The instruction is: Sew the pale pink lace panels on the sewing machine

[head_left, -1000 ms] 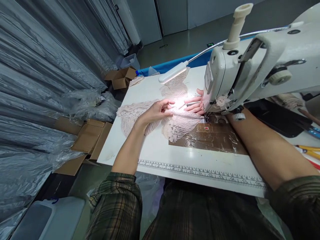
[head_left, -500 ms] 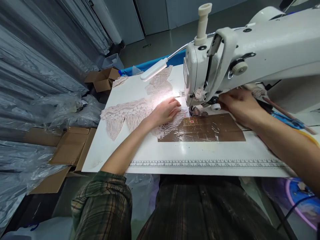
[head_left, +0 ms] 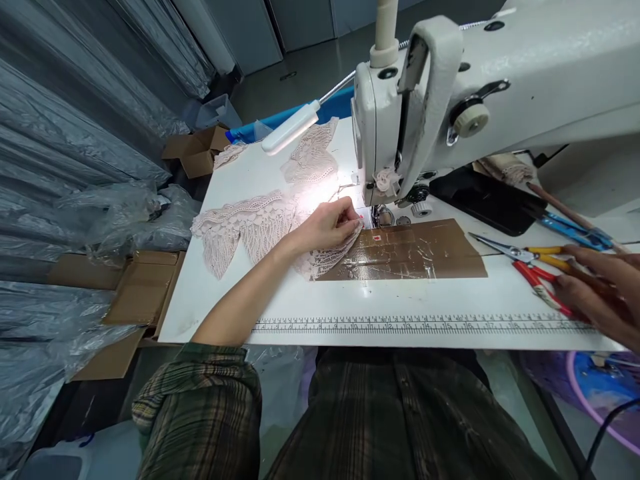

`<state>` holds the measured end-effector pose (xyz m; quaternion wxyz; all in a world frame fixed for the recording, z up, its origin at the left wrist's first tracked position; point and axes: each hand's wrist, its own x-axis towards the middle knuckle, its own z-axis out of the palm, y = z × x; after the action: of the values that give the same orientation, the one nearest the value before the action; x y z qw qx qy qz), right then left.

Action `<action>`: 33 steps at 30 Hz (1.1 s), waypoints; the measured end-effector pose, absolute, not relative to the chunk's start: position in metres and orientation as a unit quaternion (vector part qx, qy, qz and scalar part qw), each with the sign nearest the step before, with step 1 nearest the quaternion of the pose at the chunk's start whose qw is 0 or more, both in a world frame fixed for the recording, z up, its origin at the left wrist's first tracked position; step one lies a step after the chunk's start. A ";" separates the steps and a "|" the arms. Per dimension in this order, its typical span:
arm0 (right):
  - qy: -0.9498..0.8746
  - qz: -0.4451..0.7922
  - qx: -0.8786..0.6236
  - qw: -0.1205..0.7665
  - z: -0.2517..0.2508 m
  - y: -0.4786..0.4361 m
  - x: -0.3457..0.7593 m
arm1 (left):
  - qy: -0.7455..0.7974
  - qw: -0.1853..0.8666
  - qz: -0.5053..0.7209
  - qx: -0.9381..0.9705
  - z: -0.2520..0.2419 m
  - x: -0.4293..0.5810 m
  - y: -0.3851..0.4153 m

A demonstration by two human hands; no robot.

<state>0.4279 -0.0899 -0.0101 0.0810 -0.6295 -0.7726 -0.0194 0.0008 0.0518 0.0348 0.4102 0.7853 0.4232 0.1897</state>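
Observation:
My left hand (head_left: 333, 227) is closed on the right end of a pale pink lace trim (head_left: 265, 227), just left of the presser foot (head_left: 383, 217). The lace spreads leftward, its fringed scallops toward me. A white sewing machine (head_left: 425, 120) stands over the spot, its lamp brightening the lace. At the right edge, my right hand (head_left: 607, 287) has its fingers around the yellow handles of a pair of scissors (head_left: 520, 252), blades pointing left. A red-handled tool (head_left: 540, 287) lies beneath those fingers; its far end is hidden.
Brown tape (head_left: 410, 253) covers the table by the needle. A printed ruler (head_left: 400, 325) runs along the front edge. Behind the scissors lie a black phone-like slab (head_left: 487, 197) and a blue-handled tool (head_left: 575, 230). Cardboard boxes (head_left: 143, 287) stand left of the table.
My right hand has moved from beneath the machine arm to the scissors at the right, uncovering the black slab. My left hand stays at the lace, fingers more pinched. The view has shifted slightly.

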 end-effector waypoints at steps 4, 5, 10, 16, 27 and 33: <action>-0.791 0.017 -0.604 0.095 -0.007 -0.093 0.429 | 0.413 0.542 0.223 0.697 0.029 0.002 0.056; -0.790 0.029 -0.605 0.096 -0.004 -0.095 0.425 | 0.411 0.564 0.229 0.678 0.028 0.003 0.058; -0.758 0.078 -0.635 0.124 0.018 -0.095 0.377 | 0.427 0.618 0.262 0.605 0.023 0.011 0.060; -0.778 0.136 -0.605 0.100 0.032 -0.066 0.286 | 0.446 0.637 0.291 0.558 0.026 0.015 0.056; -0.792 0.041 -0.596 -0.128 0.052 -0.032 0.220 | 0.477 0.658 0.300 0.499 0.026 0.016 0.059; -0.797 0.025 -0.592 -0.115 0.051 -0.027 0.214 | 0.469 0.655 0.299 0.511 0.025 0.016 0.060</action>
<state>0.2138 -0.0275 0.0511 -0.1149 -0.5919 -0.7974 0.0249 0.0156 0.0598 0.0251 0.6552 0.5106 0.4694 0.2994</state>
